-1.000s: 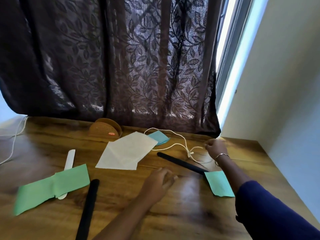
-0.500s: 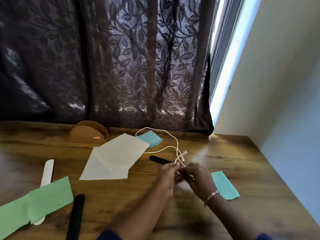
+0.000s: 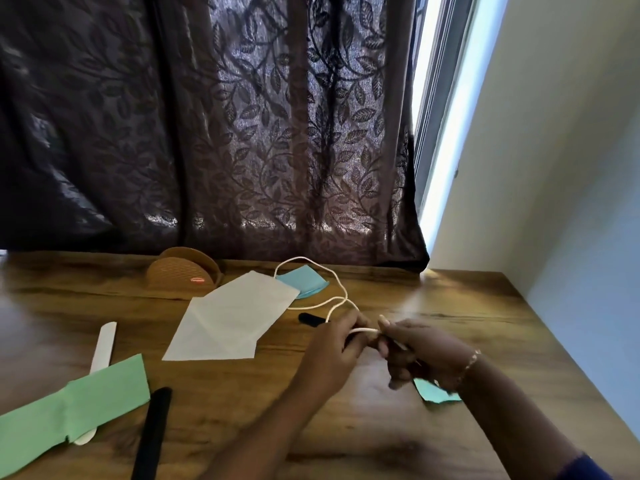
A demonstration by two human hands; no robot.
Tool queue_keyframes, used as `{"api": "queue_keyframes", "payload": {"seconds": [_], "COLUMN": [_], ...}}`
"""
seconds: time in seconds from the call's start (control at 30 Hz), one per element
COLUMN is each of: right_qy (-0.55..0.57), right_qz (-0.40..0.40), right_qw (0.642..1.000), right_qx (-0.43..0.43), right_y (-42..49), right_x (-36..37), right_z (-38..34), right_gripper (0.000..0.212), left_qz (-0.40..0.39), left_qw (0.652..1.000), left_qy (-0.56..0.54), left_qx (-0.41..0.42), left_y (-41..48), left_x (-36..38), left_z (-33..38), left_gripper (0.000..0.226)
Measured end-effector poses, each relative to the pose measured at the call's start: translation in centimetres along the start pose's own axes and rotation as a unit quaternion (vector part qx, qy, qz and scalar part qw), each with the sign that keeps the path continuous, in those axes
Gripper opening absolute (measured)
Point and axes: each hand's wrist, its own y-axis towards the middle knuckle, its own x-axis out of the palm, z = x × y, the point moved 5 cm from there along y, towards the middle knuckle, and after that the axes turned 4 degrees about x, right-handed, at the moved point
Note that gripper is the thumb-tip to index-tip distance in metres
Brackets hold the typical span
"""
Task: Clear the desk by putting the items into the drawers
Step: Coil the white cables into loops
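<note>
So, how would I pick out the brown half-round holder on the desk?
Start at the dark leaf-patterned curtain behind the wooden desk. At its hem stands a brown half-round woven-look holder, near the white paper sheet. It alone stands upright and bears a red label.

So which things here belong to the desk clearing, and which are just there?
Job: white cord, gripped by left hand and right hand; white paper; green paper; far blue paper; near blue paper; near black stick; far black stick; white stick; brown holder.
Just there: curtain; window; wall.
</note>
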Motion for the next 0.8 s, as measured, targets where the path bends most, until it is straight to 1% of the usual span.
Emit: {"api": "queue_keyframes", "payload": {"seconds": [0.03,0.07,0.1,0.13,0.17,0.2,0.23,0.27,0.3,0.33,0.4,0.43,0.47,0.5,0.53,0.57,0.6,0.63,0.67,0.7,0.73,0.77,0.8], "right_qy": [0.096,0.187,0.268,0.317,0.323,0.342,0.359,0.376,0.386,0.405,0.405,0.371,0.306,0.196,0.03,-0.166,-0.333,-0.434,-0.468,-0.478,-0.484,-0.499,-0.518], "right_qz": [-0.055,-0.119,-0.175,-0.206,-0.143,-0.099,-0.062,-0.054,-0.033,-0.061,-0.126,-0.077,0.012,0.104,0.197,0.275,0.324,0.34,0.344,0.349,0.365,0.392,0.403], "right_qw": [0.994,0.975,0.945,0.918,0.914,0.902,0.885,0.865,0.851,0.83,0.781,0.784,0.784,0.781,0.765,0.732,0.684,0.656,0.656,0.667,0.67,0.666,0.673], "right_qx": [-0.01,-0.03,-0.065,-0.121,-0.198,-0.245,-0.29,-0.328,-0.356,-0.379,-0.459,-0.492,-0.54,-0.584,-0.613,-0.601,-0.563,-0.516,-0.482,-0.453,-0.428,-0.393,-0.342], "right_y": [-0.5,-1.0,-1.4,-1.9,-2.6,-3.4,-4.2,-5.2,-6.3,-7.0,-8.1,-8.9,-9.6,-10.4,-11.0,-10.8,-10.1,-9.3,-8.8,-8.2,-7.9,-7.5,-7.0], "right_x": [0.4,0.8,1.1,1.5,0.8,0.2,0.0,0.1,0.2,0.7,0.9,0.3,-0.5,-0.9,-0.8,-0.4,-0.3,-0.7,-1.3,-2.0,-2.4,-2.7,-3.0], "right_z": [0.3,0.4,0.3,-0.4,-1.3,-2.3,-3.1,-4.2,-5.3,-6.7,-8.5,-8.9,-9.2,-9.7,-10.0,-10.0,-9.5,-8.7,-8.0,-7.1,-6.4,-5.8,-5.1], "right_gripper": [0.04,0.038,0.033,0.034,0.043,0.051,0.057,0.058,0.055,0.048,0.027,0.021,0.023,0.03,0.034,0.035,0.034,0.032,0.033,0.033,0.033,0.03,0.028], "left_qz": [-0.004,-0.007,-0.004,-0.001,0.006,0.012,0.014,0.011,0.006,-0.001,-0.012,-0.017,-0.023,-0.027,-0.031,-0.034,-0.033,-0.031,-0.028,-0.027,-0.026,-0.026,-0.028], "left_qw": [1.0,0.999,0.997,0.996,0.995,0.995,0.996,0.997,0.997,0.997,0.994,0.993,0.992,0.99,0.989,0.987,0.985,0.985,0.984,0.982,0.979,0.975,0.971], "left_qy": [-0.025,-0.052,-0.074,-0.089,-0.098,-0.098,-0.083,-0.057,-0.032,-0.009,0.024,0.038,0.051,0.064,0.075,0.085,0.093,0.1,0.11,0.122,0.135,0.148,0.159], "left_qx": [0.003,0.002,0.005,0.01,0.017,0.027,0.039,0.05,0.063,0.077,0.104,0.112,0.117,0.121,0.127,0.133,0.138,0.138,0.137,0.139,0.148,0.162,0.175], "left_y": [0.0,0.0,0.0,0.0,0.1,0.2,0.4,0.7,1.0,1.3,1.8,2.0,2.3,2.4,2.6,2.7,2.9,3.0,3.1,3.2,3.2,3.2,3.3], "left_x": [0.0,0.1,0.2,0.2,0.3,0.3,0.4,0.7,0.9,1.2,1.7,1.9,2.1,2.2,2.3,2.3,2.2,2.1,1.9,1.8,1.6,1.5,1.5], "left_z": [0.0,0.0,0.0,0.3,0.4,0.8,1.2,1.7,2.2,2.5,2.8,2.7,2.5,2.3,2.1,2.1,2.0,1.8,1.7,1.8,2.0,2.4,2.6], "left_gripper": [0.007,0.015,0.029,0.044,0.055,0.057,0.052,0.044,0.034,0.027,0.022,0.023,0.023,0.022,0.02,0.019,0.017,0.015,0.013,0.013,0.012,0.012,0.013]}}
